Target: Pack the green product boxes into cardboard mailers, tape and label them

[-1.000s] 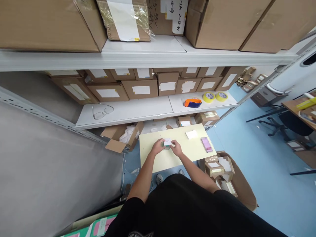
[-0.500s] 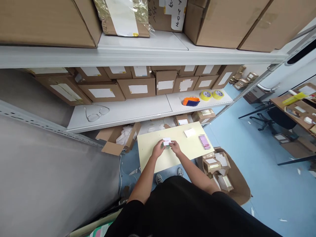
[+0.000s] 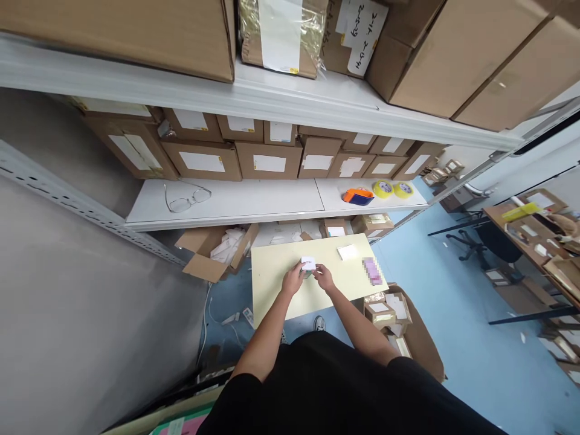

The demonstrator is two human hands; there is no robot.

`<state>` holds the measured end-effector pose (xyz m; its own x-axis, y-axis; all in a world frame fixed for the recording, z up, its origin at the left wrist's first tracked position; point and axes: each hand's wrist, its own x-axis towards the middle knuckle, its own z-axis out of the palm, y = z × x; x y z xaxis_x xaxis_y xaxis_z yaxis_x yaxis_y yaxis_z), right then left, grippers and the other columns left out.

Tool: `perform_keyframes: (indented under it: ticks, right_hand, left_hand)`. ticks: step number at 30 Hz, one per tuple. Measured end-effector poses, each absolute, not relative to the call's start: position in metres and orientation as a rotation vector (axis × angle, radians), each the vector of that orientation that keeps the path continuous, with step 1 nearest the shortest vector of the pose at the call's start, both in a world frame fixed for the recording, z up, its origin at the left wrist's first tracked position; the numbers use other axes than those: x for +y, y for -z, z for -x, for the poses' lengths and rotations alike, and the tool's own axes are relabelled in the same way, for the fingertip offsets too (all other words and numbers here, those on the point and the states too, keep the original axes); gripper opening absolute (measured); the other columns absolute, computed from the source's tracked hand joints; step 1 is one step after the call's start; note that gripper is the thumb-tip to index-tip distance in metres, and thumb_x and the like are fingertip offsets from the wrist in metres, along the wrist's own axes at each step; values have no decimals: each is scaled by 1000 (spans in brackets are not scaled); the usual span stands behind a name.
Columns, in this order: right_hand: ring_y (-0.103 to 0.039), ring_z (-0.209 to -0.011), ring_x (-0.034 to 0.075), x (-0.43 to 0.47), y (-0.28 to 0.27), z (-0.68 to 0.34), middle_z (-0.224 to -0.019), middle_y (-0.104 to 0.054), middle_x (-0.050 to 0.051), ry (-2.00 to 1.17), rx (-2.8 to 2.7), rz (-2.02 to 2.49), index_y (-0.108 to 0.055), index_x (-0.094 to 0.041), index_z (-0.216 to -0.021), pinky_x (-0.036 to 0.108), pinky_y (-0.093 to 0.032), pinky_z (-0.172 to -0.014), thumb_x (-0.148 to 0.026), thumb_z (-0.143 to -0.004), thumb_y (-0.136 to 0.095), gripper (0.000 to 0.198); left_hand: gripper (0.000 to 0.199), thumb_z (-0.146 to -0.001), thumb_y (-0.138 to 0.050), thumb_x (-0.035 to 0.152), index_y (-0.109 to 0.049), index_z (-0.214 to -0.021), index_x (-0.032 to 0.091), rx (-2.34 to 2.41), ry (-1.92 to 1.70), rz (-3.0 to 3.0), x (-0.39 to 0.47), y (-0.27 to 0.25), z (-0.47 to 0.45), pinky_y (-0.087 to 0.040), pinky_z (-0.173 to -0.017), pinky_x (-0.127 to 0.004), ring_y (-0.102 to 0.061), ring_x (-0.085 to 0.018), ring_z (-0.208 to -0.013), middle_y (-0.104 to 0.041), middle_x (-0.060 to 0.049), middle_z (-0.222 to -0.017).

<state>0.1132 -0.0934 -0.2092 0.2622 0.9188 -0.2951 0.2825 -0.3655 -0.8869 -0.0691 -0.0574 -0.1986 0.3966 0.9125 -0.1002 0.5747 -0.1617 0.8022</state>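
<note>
White card: the white card (image 3: 309,263) is held up over the pale yellow table (image 3: 274,296), between the two hands; something green shows just below it, too small to name
Left hand: the left hand (image 3: 293,280) has its fingers curled and gripping the card's left side
Right hand: the right hand (image 3: 323,278) has bent fingers at the card's lower right corner; whether they pinch it, I cannot tell
Table: a white pad (image 3: 348,252) lies right of the hands, near the far edge; a pink item (image 3: 372,271), blurred out, lies by the right edge
Shelf: the shelf (image 3: 254,199) stands beyond the table; it bears glasses (image 3: 188,199), an orange and blue strap (image 3: 358,196), two rolls of yellow tape (image 3: 383,189) and a row of labelled boxes (image 3: 269,162)
Floor: an open carton (image 3: 199,267) with white paper inside crowds the table's far left corner; a big bin (image 3: 429,347) of small boxes (image 3: 379,314) blocks the near right side
</note>
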Motion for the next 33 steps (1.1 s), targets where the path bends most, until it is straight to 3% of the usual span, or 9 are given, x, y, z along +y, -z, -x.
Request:
perform_keyframes:
  ticks: [7,14,20,26,30,33]
  right_hand:
    - [-73,-88,28,-102,207,-113,-96,-77,10,-752,-1578,1991,-63,-23,-108,36,-52,-82,-26,-96,-49,19]
    - [-73,-86,28,-97,209,-107,-92,-77,10,-789,-1541,2020,-61,-24,-98,32,-48,-77,-30,-95,-62,7]
    - [-72,-85,28,-93,209,-107,-85,-75,11,-788,-1467,2073,-58,-24,-91,32,-46,-77,-31,-97,-62,11]
    - [-71,-93,25,-95,215,-105,-95,-76,7,-975,-1244,1898,-58,-25,-91,33,-51,-83,-39,-88,-70,18]
    - [-68,-91,20,-99,220,-102,-101,-73,2,-1169,-898,1795,-59,-25,-97,32,-54,-78,-54,-88,-60,31]
    - [-67,-92,20,-93,223,-92,-104,-73,3,-1184,-891,1757,-61,-23,-100,32,-54,-77,-54,-87,-59,33]
  left_hand:
    - [40,-98,-55,25,-61,-138,31,1258,-587,-1815,-56,205,69,-50,-105,-38,-67,-27,-122,-68,-7,-139]
    - [42,-97,-55,25,-60,-139,31,1274,-553,-1850,-58,199,69,-51,-103,-38,-67,-26,-120,-70,-6,-135]
    - [41,-97,-57,27,-61,-137,30,1300,-540,-1833,-57,195,69,-52,-101,-39,-69,-28,-116,-71,-7,-134]
    - [34,-99,-54,32,-66,-130,31,1317,-609,-1744,-56,201,66,-52,-102,-38,-70,-26,-114,-75,-6,-125]
    - [51,-98,-56,34,-53,-147,27,1391,-709,-1542,-60,212,59,-54,-103,-38,-71,-25,-116,-71,-8,-135]
    - [54,-99,-54,37,-50,-151,24,1396,-728,-1466,-61,220,66,-54,-102,-38,-71,-25,-116,-70,-10,-137]
